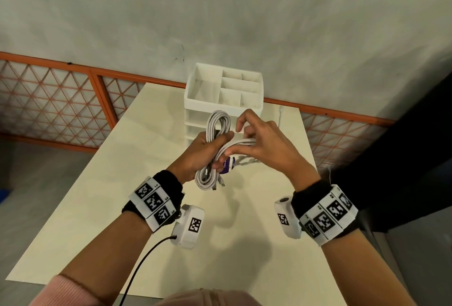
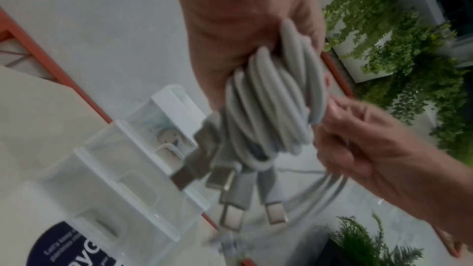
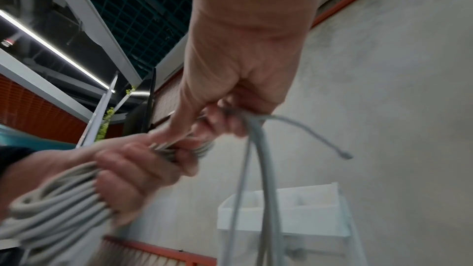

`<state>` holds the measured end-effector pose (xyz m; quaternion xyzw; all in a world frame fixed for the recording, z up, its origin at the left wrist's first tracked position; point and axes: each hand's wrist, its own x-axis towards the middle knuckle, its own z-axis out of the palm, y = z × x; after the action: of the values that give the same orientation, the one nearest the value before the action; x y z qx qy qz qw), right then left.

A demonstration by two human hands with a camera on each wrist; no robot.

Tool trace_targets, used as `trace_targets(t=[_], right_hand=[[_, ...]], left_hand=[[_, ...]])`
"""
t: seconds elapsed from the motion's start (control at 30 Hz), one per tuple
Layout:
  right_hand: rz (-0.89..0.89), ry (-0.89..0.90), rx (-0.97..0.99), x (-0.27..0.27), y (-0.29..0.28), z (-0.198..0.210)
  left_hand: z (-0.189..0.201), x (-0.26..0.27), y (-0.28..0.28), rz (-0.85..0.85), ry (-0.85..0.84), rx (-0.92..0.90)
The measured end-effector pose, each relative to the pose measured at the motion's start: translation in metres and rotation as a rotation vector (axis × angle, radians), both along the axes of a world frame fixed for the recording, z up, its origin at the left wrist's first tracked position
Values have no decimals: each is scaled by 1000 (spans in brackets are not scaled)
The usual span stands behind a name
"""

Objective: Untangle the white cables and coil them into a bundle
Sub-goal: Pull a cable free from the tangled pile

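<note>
A coil of white cables [image 1: 218, 122] is held above the cream table [image 1: 244, 244]. My left hand [image 1: 215, 151] grips the coil round its middle, so loops stick out above and below the fist. My right hand [image 1: 244, 140] pinches a few strands that cross the coil's middle. In the left wrist view the coil [image 2: 276, 108] lies in the left palm, several metal plugs [image 2: 230, 179] hang from it, and the right hand [image 2: 358, 139] touches its edge. The right wrist view shows the right hand [image 3: 230, 120] holding a loose strand [image 3: 258, 169] beside the left hand [image 3: 143, 165].
A white drawer organizer [image 1: 223, 90] with open top compartments stands at the table's far edge, just behind the hands. A small white item with a purple label [image 1: 227, 165] shows under the hands. An orange lattice fence [image 1: 61, 100] runs behind the table.
</note>
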<state>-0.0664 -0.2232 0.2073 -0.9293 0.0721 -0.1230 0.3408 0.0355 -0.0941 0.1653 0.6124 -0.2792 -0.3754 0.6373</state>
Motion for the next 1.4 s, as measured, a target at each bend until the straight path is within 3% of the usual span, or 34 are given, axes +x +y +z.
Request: trace_targets(t=[0.17, 0.3, 0.37, 0.47, 0.53, 0.67, 0.77, 0.87, 0.97, 1.27, 1.4], right_hand=[[51, 313, 7, -8, -18, 0], [113, 262, -4, -3, -7, 9], [130, 202, 100, 1, -3, 14], [34, 187, 278, 5, -3, 18], [-67, 215, 379, 10, -5, 19], [-190, 328, 503, 20, -7, 22], [-143, 367, 401, 23, -5, 20], [-83, 305, 205, 22, -4, 17], [-82, 268, 131, 19, -10, 15], [4, 23, 564, -8, -36, -20], [-212, -196, 495, 2, 2, -44]], left_hand=[[-4, 7, 9, -52, -15, 39], [-12, -4, 7, -105, -94, 145], [-15, -11, 3, -146, -36, 151], [-13, -20, 1, -189, 105, 161], [-11, -26, 1, -244, 113, 158], [-6, -34, 3, -301, -34, 121], [-16, -36, 2, -282, -134, 198], [-24, -38, 1, -292, -66, 232], [-22, -32, 3, -270, 17, 204], [-8, -5, 10, -163, 131, 41], [-5, -7, 1, -25, 126, -48]])
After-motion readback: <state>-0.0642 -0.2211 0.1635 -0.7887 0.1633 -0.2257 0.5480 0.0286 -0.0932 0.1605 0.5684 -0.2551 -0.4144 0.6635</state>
